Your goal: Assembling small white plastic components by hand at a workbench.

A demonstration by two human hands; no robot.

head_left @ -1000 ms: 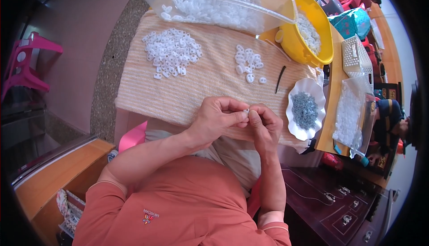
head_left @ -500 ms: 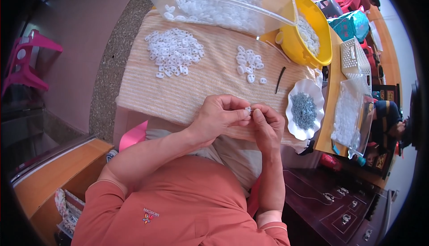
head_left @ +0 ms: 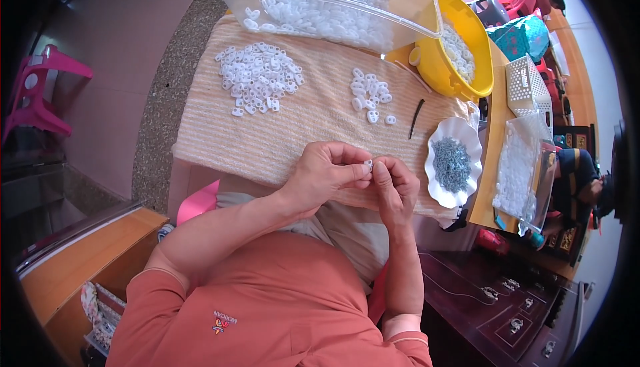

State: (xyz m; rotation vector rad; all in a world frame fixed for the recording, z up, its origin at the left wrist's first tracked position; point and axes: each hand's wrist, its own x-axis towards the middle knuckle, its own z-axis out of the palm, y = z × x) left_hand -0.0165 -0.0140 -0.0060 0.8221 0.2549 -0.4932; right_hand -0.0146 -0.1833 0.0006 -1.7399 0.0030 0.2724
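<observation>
Your left hand (head_left: 319, 172) is pinching a white piece (head_left: 369, 164); your right hand (head_left: 397, 190), pinched, contents hidden, is nearing from three o'clock, seemingly pressing.

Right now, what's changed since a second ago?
The right hand eased slightly rightward from the small white piece in the left hand, then closed back in. Nothing was visibly let go. The larger white pile and scalloped white dish stayed put.
</observation>
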